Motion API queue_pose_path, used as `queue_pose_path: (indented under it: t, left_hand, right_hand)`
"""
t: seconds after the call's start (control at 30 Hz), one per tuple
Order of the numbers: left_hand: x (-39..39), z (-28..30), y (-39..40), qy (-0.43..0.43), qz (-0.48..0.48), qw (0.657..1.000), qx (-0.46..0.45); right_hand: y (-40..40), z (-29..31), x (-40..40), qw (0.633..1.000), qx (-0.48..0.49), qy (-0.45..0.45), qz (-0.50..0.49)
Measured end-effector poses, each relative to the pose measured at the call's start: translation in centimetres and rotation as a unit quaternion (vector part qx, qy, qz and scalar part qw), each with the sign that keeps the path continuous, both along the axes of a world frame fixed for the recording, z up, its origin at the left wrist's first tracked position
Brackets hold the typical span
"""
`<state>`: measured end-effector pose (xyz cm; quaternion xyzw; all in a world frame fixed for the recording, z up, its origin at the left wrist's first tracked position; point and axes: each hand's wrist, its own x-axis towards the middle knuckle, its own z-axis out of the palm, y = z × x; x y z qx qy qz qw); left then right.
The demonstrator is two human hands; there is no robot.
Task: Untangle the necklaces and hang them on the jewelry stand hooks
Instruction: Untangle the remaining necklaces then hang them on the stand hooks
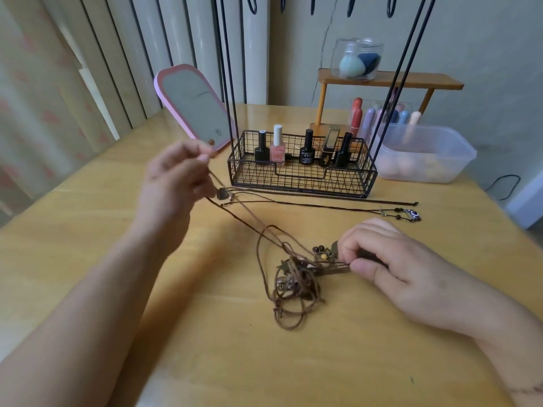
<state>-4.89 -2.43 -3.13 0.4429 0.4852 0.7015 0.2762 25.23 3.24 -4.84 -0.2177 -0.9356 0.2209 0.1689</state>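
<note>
From the head camera, a knotted bundle of thin brown cord necklaces with small beads and metal charms (pixel 296 277) lies on the pale wooden table (pixel 88 218), near the middle and toward the right. The right hand (pixel 390 259) rests beside it, thumb and forefinger pinching a cord end at the bundle's right edge. The left hand (pixel 176 174) is raised to the left and farther off, its fingertips pinching a brown cord (pixel 249 218) that runs taut down into the knot.

The cords look light, limp and apt to snag, so pulling hard would probably tighten the tangle. Holding near a charm or a free end seems safest.

One dark beaded necklace (pixel 338 207) already lies straight on the table beyond the bundle. Just behind it stands the black wire jewelry stand with basket base (pixel 299 174), its hooks barely in view at the top. Open table lies near and to the left, and a clear plastic tub (pixel 426 154) crowds the far right.
</note>
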Motion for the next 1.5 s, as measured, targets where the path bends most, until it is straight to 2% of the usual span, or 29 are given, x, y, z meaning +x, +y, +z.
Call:
queue_pose_path:
  t: [0.07,0.2,0.27,0.33,0.4,0.47,0.57,0.63,0.67,0.73,0.8,0.87,0.9,0.97,1.13,1.2,1.3,1.37,1.4,1.5]
  left_hand:
    - [-1.0,0.9,-0.5,-0.152,-0.03,0.988,0.006]
    - [-2.0,1.6,-1.6,-0.355,0.006,0.929,0.099]
    - [-2.7,1.4,-1.7,-0.424,0.034,0.896,0.129]
    - [-3.7,1.1,-1.4,-0.445,0.088,0.884,0.109]
    - [-4.5,0.9,-1.0,-0.39,0.191,0.901,0.026]
    - [-5.1,0.6,-0.7,-0.319,0.31,0.895,-0.04]
    - [-6.1,0.1,-0.7,-0.19,0.429,0.882,-0.047]
    - [-6.1,-0.4,-0.4,-0.056,0.45,0.891,-0.026]
    - [-5.3,-0.6,-0.3,0.027,0.421,0.907,-0.01]
    - [-2.5,-0.4,-0.3,0.22,0.279,0.935,0.02]
    - [-0.1,0.0,-0.8,0.391,0.08,0.917,0.003]
    - [0.8,-0.3,-1.1,0.475,-0.097,0.872,-0.072]
    - [0.7,-0.6,-1.1,0.497,-0.144,0.849,-0.109]
    - [0.5,-1.2,-1.0,0.521,-0.173,0.822,-0.154]
    - [0.0,-1.2,-0.9,0.489,-0.194,0.829,-0.191]
    - [-0.4,-1.0,-1.1,0.478,-0.203,0.828,-0.209]
    - [-1.0,-0.7,-1.3,0.466,-0.213,0.827,-0.232]
    - [-1.2,-0.6,-1.2,0.457,-0.191,0.841,-0.216]
    - [-1.1,-0.6,-1.1,0.447,-0.173,0.855,-0.198]
    - [-0.8,-0.4,-0.8,0.38,-0.122,0.901,-0.17]
  right_hand:
    - [-0.2,0.3,0.1,0.999,-0.03,0.036,0.001]
    - [-0.8,0.7,0.0,0.99,-0.112,0.08,0.018]
    - [-1.1,0.7,-0.1,0.977,-0.172,0.126,0.018]
    - [-1.4,0.6,-0.3,0.972,-0.178,0.152,-0.005]
    - [-1.2,0.1,-0.6,0.985,-0.091,0.138,-0.043]
    - [-0.9,-0.3,-0.8,0.993,0.011,0.101,-0.06]
    - [-0.9,-0.9,-1.2,0.994,0.079,0.051,-0.051]
    - [-1.3,-1.1,-1.7,0.994,0.093,0.008,-0.051]
    - [-1.5,-1.3,-2.0,0.993,0.103,-0.016,-0.054]
    - [-1.9,-1.5,-2.6,0.99,0.124,-0.058,-0.045]
    - [-2.2,-1.4,-3.0,0.988,0.134,-0.067,-0.023]
    - [-2.3,-0.9,-2.9,0.99,0.129,-0.064,0.004]
    - [-2.3,-0.4,-2.6,0.99,0.12,-0.066,0.024]
    - [-2.1,0.7,-1.2,0.991,0.091,-0.068,0.07]
    - [-0.7,2.2,2.3,0.99,-0.009,-0.105,0.092]
    - [-0.6,2.0,2.5,0.992,-0.003,-0.104,0.075]
    - [-1.2,1.5,0.5,0.997,0.073,-0.023,0.012]
    - [-1.7,0.7,-1.9,0.994,0.095,0.023,-0.045]
    - [-1.9,0.1,-2.9,0.992,0.109,0.016,-0.067]
    - [-1.8,-1.5,-4.2,0.981,0.16,-0.069,-0.087]
